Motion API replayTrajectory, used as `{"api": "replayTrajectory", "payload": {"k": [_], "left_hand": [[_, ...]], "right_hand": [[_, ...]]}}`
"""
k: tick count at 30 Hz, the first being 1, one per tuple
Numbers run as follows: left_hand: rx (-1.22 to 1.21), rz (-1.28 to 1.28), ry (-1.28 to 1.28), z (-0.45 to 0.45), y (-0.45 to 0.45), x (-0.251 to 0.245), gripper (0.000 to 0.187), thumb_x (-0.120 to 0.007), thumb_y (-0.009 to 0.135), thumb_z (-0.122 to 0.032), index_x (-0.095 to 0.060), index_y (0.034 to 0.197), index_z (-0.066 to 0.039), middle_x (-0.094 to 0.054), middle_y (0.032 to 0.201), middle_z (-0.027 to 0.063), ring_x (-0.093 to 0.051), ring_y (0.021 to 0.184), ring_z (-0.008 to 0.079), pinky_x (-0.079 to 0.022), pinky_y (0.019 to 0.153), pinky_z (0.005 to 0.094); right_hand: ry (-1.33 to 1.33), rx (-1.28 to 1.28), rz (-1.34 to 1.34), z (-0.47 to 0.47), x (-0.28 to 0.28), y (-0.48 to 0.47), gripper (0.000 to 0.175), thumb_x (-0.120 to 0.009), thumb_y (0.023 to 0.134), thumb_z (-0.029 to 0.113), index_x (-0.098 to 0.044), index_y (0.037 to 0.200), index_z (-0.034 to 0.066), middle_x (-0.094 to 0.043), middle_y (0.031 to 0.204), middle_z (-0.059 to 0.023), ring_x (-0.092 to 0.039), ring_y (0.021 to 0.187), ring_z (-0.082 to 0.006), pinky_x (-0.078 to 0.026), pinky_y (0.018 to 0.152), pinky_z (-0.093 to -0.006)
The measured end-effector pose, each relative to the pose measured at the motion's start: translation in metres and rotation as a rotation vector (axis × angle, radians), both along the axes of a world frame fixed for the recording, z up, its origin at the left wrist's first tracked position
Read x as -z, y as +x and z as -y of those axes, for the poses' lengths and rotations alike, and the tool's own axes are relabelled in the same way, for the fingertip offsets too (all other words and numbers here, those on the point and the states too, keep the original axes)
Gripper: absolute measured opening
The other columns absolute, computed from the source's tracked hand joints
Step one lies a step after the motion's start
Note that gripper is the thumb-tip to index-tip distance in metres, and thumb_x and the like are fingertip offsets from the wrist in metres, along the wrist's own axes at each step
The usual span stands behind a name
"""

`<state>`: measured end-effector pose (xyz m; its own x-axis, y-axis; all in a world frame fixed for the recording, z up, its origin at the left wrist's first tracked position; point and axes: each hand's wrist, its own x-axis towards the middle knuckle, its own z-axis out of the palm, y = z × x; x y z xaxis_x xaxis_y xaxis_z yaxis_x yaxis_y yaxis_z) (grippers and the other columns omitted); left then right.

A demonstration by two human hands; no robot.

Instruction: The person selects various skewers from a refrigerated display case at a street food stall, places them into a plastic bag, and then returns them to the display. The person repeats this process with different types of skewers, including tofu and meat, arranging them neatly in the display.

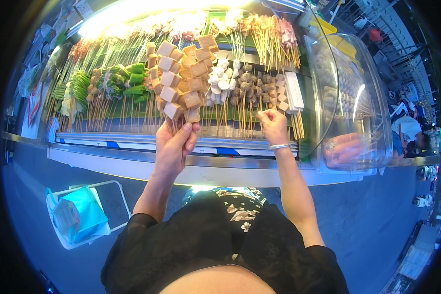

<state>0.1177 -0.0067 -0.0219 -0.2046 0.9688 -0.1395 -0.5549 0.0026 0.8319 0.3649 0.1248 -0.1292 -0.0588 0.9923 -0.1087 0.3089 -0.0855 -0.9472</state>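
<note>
My left hand [176, 141] grips a thick bunch of skewers by their lower sticks. On them are pale and tan cubes [182, 79], perhaps tofu or fish cake, raised above the tray. Farther right, the thumb and forefinger of my right hand [273, 126] pinch a thin stick among the skewers of brown meatballs [247, 82]. Beside these stand skewers of white balls [222, 75] and, to the right, pinkish cubes [281, 92]. My fingers partly hide the lower sticks.
Green vegetable skewers [79, 86] fill the tray's left side, with meat skewers [261, 29] behind. A clear plastic box [375, 110] of skewers stands right, a thin cable [338, 70] crossing it. A metal rail [235, 160] edges the counter. A chair [123, 200] holds a turquoise bag [86, 213].
</note>
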Motion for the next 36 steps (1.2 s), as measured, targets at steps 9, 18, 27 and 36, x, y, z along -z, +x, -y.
{"api": "replayTrajectory", "payload": {"k": [9,18,27,36], "left_hand": [[-0.022,-0.014,0.008,0.004,-0.007,0.005,0.012,-0.053,0.098,-0.003,-0.051,0.108,0.002,-0.061,0.092,0.0105,-0.047,0.055,0.0069,-0.035,0.043,0.0179],[-0.024,-0.019,-0.021,0.008,-0.011,0.005,0.011,-0.054,0.098,-0.004,-0.052,0.107,0.002,-0.062,0.091,0.0102,-0.048,0.055,0.007,-0.035,0.043,0.0177],[-0.024,-0.021,-0.011,0.007,-0.013,0.004,0.012,-0.054,0.098,-0.005,-0.052,0.108,0.002,-0.061,0.091,0.0103,-0.048,0.056,0.0069,-0.035,0.043,0.0174],[-0.024,-0.097,-0.023,0.007,-0.012,0.003,0.015,-0.051,0.098,-0.005,-0.049,0.111,0.004,-0.058,0.096,0.0106,-0.044,0.054,0.0053,-0.034,0.043,0.0163]], "right_hand": [[0.087,0.022,-0.202,0.034,-0.029,-0.022,0.015,-0.07,0.09,0.013,-0.063,0.082,0.002,-0.058,0.064,0.0028,-0.047,0.057,-0.0031,-0.039,0.051,-0.0216],[0.128,-0.059,0.082,0.039,-0.038,-0.047,0.019,-0.074,0.085,0.014,-0.062,0.075,0.0015,-0.06,0.061,0.0006,-0.05,0.055,-0.0041,-0.041,0.051,-0.0236],[0.209,-0.109,0.174,0.024,-0.043,-0.059,0.023,-0.074,0.085,0.02,-0.064,0.077,0.0006,-0.06,0.059,-0.0046,-0.053,0.054,-0.0092,-0.043,0.052,-0.028],[0.301,-0.032,0.678,0.019,-0.018,0.0,0.024,-0.069,0.086,0.026,-0.061,0.085,0.0036,-0.066,0.076,-0.0168,-0.065,0.074,-0.0373,-0.051,0.065,-0.0461]]}}
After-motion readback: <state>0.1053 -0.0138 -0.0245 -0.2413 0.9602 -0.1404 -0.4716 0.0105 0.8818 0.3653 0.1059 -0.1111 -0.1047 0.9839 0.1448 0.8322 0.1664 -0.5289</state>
